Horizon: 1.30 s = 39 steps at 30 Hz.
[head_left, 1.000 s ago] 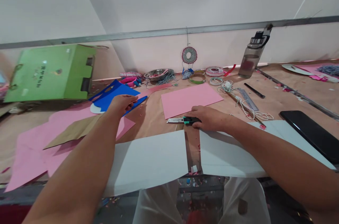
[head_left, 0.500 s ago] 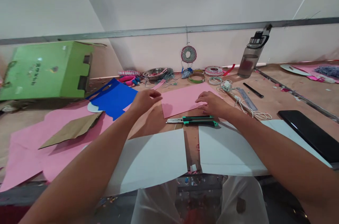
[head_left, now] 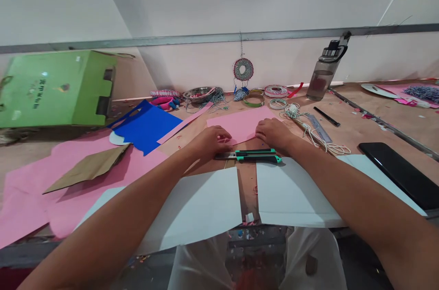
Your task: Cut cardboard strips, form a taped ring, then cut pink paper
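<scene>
A rectangular sheet of pink paper (head_left: pixel 236 121) lies on the table in front of me. My left hand (head_left: pixel 211 141) is at its near left edge, with curled fingers and the thumb closing on the paper. On the right side of the sheet, my right hand (head_left: pixel 272 133) has its fingers bent together on the edge. A green and black utility knife (head_left: pixel 258 156) with its blade out rests just nearer than the sheet, between my wrists. To the left, a narrow pink paper strip (head_left: pixel 187 122) lies partly over a blue sheet (head_left: pixel 151 123).
White boards (head_left: pixel 202 207) lie along the front edge, a phone (head_left: pixel 399 173) at right. A ruler (head_left: pixel 318 127), white cord (head_left: pixel 308 132), a pen (head_left: pixel 326 116) and a water bottle (head_left: pixel 321 75) stand or lie beyond. At left are a green box (head_left: pixel 51 88) and brown cardboard (head_left: pixel 87 169).
My left hand has moved right and nearer, from beside the sheet onto its near edge, uncovering the pink strip. The right hand's fingers have closed in on the sheet's edge.
</scene>
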Available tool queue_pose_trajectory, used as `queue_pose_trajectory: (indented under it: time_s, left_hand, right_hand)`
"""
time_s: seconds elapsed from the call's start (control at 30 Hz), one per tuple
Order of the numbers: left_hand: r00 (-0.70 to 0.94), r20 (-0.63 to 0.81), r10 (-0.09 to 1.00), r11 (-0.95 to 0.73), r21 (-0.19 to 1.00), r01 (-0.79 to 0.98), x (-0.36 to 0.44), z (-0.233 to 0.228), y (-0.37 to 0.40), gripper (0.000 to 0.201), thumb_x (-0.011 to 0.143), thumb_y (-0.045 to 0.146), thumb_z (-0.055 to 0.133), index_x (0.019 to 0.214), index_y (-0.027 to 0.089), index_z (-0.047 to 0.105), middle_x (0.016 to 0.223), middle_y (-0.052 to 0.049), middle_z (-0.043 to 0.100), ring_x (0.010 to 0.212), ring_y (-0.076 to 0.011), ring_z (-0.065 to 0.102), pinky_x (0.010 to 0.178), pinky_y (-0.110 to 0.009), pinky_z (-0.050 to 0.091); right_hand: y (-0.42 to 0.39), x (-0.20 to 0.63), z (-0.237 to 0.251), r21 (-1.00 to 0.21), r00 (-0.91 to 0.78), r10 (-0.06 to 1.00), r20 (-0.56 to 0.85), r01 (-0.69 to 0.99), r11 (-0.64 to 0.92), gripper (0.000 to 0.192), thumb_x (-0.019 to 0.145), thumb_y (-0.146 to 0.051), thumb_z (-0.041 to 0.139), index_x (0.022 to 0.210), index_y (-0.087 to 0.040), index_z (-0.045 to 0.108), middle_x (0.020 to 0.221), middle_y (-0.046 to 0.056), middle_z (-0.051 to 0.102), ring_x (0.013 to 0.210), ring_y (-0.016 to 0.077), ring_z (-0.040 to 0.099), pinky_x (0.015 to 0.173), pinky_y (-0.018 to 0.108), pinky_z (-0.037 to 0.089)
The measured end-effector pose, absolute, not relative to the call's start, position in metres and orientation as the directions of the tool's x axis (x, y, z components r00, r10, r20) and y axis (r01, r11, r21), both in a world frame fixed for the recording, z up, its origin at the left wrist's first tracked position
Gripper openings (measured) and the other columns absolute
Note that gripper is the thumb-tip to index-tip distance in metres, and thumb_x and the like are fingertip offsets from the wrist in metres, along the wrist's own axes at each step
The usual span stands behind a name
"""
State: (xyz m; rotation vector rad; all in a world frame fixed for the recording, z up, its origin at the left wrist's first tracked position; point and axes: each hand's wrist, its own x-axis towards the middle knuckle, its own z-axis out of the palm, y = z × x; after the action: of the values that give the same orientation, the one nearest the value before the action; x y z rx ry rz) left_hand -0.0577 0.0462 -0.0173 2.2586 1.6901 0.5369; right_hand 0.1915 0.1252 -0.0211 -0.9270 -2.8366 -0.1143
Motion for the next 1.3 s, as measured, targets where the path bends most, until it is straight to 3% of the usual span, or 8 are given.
queue_pose_trajectory:
  time_s: [0.2,0.3,0.47,0.57,0.8,1.0,1.13,1.3]
  left_hand:
    - [0.229,0.15,0.962,-0.266,0.312,0.912,-0.056,-0.014,0.045,0.026,0.077,0.042,0.062,0.087,0.021,0.075,0.093,-0.005,0.072,0.087,-0.0217,0.063,0.075,-0.029,0.046]
    - [0.203,0.137,0.97,-0.238,0.332,0.913,-0.06,-0.013,0.044,0.027,0.08,0.042,0.058,0.081,0.022,0.076,0.086,-0.003,0.073,0.081,-0.0201,0.063,0.07,-0.028,0.044]
    - [0.146,0.103,0.984,-0.175,0.404,0.898,-0.066,-0.015,0.044,0.022,0.075,0.039,0.062,0.074,0.022,0.076,0.078,-0.002,0.073,0.075,-0.019,0.063,0.064,-0.026,0.042]
    - [0.145,0.091,0.985,-0.17,0.441,0.881,-0.067,-0.012,0.041,0.022,0.075,0.04,0.062,0.077,0.023,0.076,0.08,-0.001,0.073,0.075,-0.0182,0.063,0.063,-0.025,0.042]
    - [0.053,0.079,0.995,-0.083,0.446,0.891,-0.067,-0.011,0.04,0.027,0.074,0.046,0.062,0.072,0.022,0.074,0.074,0.0,0.072,0.069,-0.018,0.062,0.058,-0.026,0.041]
    - [0.127,0.119,0.985,-0.167,0.437,0.884,-0.072,-0.018,0.044,0.027,0.073,0.047,0.062,0.074,0.021,0.072,0.078,-0.002,0.071,0.074,-0.0186,0.062,0.062,-0.026,0.043]
    - [0.18,0.055,0.982,-0.183,0.501,0.846,-0.078,-0.012,0.043,0.031,0.073,0.05,0.063,0.079,0.022,0.074,0.083,-0.002,0.073,0.078,-0.0195,0.063,0.065,-0.026,0.045]
    - [-0.138,0.122,0.983,0.051,0.542,0.839,-0.094,-0.009,0.049,0.041,0.081,0.054,0.054,0.089,0.019,0.074,0.084,-0.005,0.073,0.075,-0.0202,0.063,0.061,-0.026,0.043]
  right_hand:
    - [0.122,0.185,-0.02,-0.05,-0.702,0.691,0.173,0.694,0.718,0.021,0.095,-0.023,0.047,0.093,-0.015,0.067,0.1,0.012,0.066,0.088,0.0205,0.056,0.072,0.03,0.035]
    - [0.121,0.188,-0.02,-0.138,-0.689,0.702,0.181,0.689,0.712,0.021,0.094,-0.027,0.049,0.094,-0.017,0.067,0.097,0.009,0.066,0.084,0.0193,0.055,0.068,0.029,0.035]
    - [0.126,0.198,-0.022,-0.255,-0.763,0.618,0.19,0.57,0.781,0.017,0.088,-0.027,0.06,0.096,-0.019,0.071,0.103,0.009,0.066,0.093,0.0186,0.057,0.074,0.026,0.039]
    - [0.127,0.2,-0.022,-0.31,-0.736,0.65,0.191,0.583,0.751,0.018,0.088,-0.024,0.057,0.092,-0.017,0.073,0.098,0.008,0.068,0.087,0.0174,0.058,0.075,0.026,0.04]
    - [0.122,0.199,-0.018,-0.336,-0.706,0.686,0.176,0.612,0.716,0.018,0.086,-0.023,0.055,0.085,-0.016,0.072,0.089,0.008,0.069,0.08,0.0167,0.058,0.07,0.026,0.039]
    - [0.127,0.2,-0.022,-0.316,-0.724,0.667,0.177,0.6,0.735,0.017,0.087,-0.024,0.057,0.091,-0.017,0.072,0.095,0.008,0.069,0.085,0.0171,0.059,0.073,0.025,0.04]
    - [0.13,0.202,-0.026,-0.288,-0.734,0.652,0.191,0.593,0.752,0.017,0.088,-0.025,0.057,0.091,-0.018,0.073,0.096,0.007,0.069,0.087,0.0174,0.059,0.075,0.026,0.041]
    - [0.13,0.202,-0.028,-0.303,-0.731,0.656,0.188,0.592,0.747,0.016,0.087,-0.026,0.059,0.094,-0.018,0.072,0.098,0.007,0.068,0.089,0.0174,0.059,0.077,0.026,0.042]
